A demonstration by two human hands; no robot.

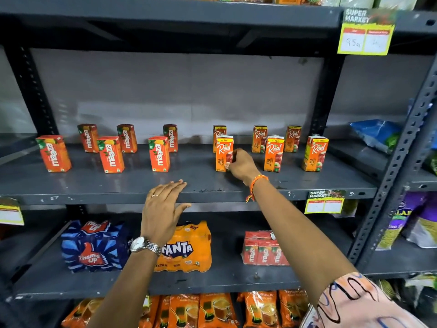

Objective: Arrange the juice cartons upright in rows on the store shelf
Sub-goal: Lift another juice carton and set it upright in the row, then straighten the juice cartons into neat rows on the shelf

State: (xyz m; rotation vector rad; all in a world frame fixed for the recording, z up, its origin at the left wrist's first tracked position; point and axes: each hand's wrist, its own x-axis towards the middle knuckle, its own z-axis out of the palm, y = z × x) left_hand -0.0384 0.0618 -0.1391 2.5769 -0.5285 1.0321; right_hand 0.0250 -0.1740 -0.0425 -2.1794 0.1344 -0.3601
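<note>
We note the front-row Real apple carton (224,153), upright right of frame centre, pinched at its side by our right hand (241,165); our left hand (163,209), spread and empty, hovers lower left.

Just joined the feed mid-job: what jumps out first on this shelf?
Two groups of small orange cartons stand upright on the middle shelf: Maaza cartons on the left, Real cartons on the right. The right hand has its grip on the front Real carton, while the left hand hovers open at the shelf edge.
</note>
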